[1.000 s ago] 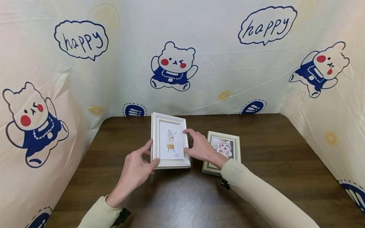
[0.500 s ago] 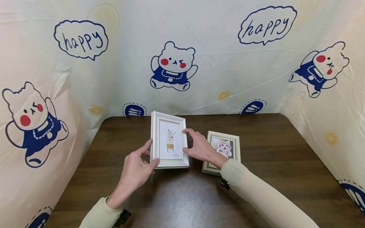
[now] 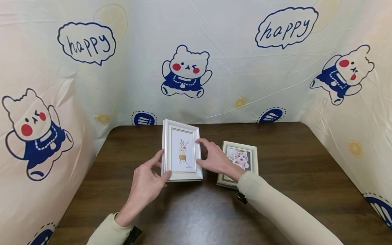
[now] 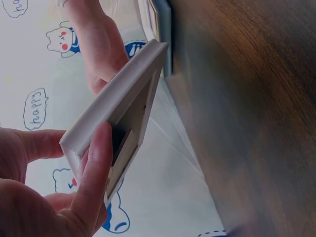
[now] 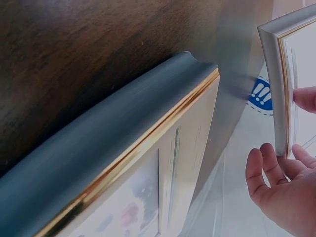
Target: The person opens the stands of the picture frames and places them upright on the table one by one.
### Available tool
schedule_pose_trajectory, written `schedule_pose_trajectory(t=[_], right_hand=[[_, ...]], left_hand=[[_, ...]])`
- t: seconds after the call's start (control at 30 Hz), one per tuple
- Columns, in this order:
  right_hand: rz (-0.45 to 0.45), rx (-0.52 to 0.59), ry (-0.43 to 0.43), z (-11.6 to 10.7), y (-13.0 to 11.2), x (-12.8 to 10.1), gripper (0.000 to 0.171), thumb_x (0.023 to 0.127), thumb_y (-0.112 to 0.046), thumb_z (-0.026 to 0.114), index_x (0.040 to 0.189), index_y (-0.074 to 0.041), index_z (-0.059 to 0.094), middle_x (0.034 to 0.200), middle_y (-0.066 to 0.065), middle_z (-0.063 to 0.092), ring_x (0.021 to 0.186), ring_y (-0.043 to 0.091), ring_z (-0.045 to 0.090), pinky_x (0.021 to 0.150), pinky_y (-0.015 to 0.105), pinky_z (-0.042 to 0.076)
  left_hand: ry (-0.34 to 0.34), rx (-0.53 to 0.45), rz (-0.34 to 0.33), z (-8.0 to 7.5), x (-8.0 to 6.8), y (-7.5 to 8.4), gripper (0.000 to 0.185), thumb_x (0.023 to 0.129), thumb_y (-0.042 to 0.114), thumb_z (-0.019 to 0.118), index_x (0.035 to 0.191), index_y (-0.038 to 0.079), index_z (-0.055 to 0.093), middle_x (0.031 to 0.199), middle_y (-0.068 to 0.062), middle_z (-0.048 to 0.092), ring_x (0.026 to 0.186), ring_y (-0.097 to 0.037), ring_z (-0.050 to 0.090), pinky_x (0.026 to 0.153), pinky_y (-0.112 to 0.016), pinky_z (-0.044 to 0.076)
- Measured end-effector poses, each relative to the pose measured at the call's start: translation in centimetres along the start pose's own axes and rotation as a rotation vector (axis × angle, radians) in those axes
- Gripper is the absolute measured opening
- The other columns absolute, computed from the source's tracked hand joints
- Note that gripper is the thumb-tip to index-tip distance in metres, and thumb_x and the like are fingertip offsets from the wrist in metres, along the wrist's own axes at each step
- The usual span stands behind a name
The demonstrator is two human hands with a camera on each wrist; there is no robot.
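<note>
I have the white picture frame point(image 3: 182, 150) held between both hands, standing tilted on the dark wooden counter point(image 3: 291, 190) near its middle, its lower edge down by the counter and its top leaning away from me. My left hand point(image 3: 147, 182) pinches the frame's left side: the thumb lies on the front corner and, in the left wrist view, a finger point(image 4: 94, 177) presses against the dark backing. My right hand point(image 3: 215, 159) holds the right side, thumb on the front moulding and fingertips point(image 5: 269, 165) curled round the edge. The frame shows a small potted plant print. Just to the right of it, partly under my right wrist, a second frame point(image 3: 245, 153) with a cat picture lies flat on the counter. A cartoon bear curtain point(image 3: 186, 69) hangs behind and at both sides.
</note>
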State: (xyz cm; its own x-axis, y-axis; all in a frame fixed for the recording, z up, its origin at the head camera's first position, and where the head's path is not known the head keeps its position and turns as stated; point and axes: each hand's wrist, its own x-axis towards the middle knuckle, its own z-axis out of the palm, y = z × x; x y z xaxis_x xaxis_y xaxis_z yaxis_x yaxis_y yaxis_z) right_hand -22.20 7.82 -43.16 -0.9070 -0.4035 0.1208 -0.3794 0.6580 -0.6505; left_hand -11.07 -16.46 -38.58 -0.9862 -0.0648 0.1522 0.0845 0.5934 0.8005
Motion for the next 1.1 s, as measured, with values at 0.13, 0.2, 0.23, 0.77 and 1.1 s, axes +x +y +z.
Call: schedule_pose_trajectory(t=[0.13,0.2,0.23,0.77,1.1], right_hand=[[-0.007,0.017,0.005,-0.1,0.0,-0.2,0.071,0.092,-0.022,0.076,0.156,-0.016,0.046,0.116,0.017,0.063,0.096,0.025,0.055,0.074,0.04,0.047],[-0.009,0.024,0.013,-0.2,-0.1,-0.2,0.07,0.093,-0.021,0.075,0.156,-0.016,0.046,0.117,0.017,0.063,0.098,0.026,0.056,0.074,0.04,0.048],[-0.012,0.031,0.016,-0.2,-0.1,-0.3,0.069,0.093,-0.021,0.074,0.156,-0.016,0.047,0.118,0.017,0.063,0.099,0.027,0.056,0.075,0.041,0.048],[0.004,0.061,0.186,-1.2,-1.2,-0.3,0.047,0.098,-0.017,0.065,0.144,-0.011,0.06,0.13,0.007,0.063,0.11,0.027,0.056,0.082,0.044,0.049],[-0.107,0.178,0.232,-2.0,-4.5,0.1,0.046,0.096,-0.008,0.067,0.141,-0.008,0.06,0.133,0.007,0.066,0.105,0.025,0.056,0.08,0.04,0.047]], left_hand=[[0.011,-0.004,0.012,0.0,-0.1,0.1,0.074,0.086,0.005,0.083,0.154,0.007,0.054,0.101,-0.011,0.069,0.052,-0.013,0.066,0.045,-0.03,0.047],[0.019,-0.009,0.021,0.0,-0.2,0.2,0.074,0.086,0.004,0.084,0.153,0.007,0.055,0.1,-0.012,0.069,0.052,-0.013,0.066,0.045,-0.03,0.047],[0.022,-0.01,0.022,0.1,-0.2,0.2,0.074,0.086,0.004,0.084,0.153,0.008,0.055,0.099,-0.012,0.068,0.052,-0.013,0.066,0.045,-0.03,0.047],[0.057,0.025,0.052,0.4,-0.7,0.3,0.073,0.084,0.002,0.085,0.151,0.006,0.057,0.094,-0.011,0.066,0.051,-0.014,0.06,0.046,-0.03,0.048],[0.106,0.065,0.117,0.6,-0.9,0.6,0.072,0.082,0.002,0.087,0.148,0.006,0.06,0.092,-0.008,0.068,0.053,-0.014,0.056,0.05,-0.029,0.049]])
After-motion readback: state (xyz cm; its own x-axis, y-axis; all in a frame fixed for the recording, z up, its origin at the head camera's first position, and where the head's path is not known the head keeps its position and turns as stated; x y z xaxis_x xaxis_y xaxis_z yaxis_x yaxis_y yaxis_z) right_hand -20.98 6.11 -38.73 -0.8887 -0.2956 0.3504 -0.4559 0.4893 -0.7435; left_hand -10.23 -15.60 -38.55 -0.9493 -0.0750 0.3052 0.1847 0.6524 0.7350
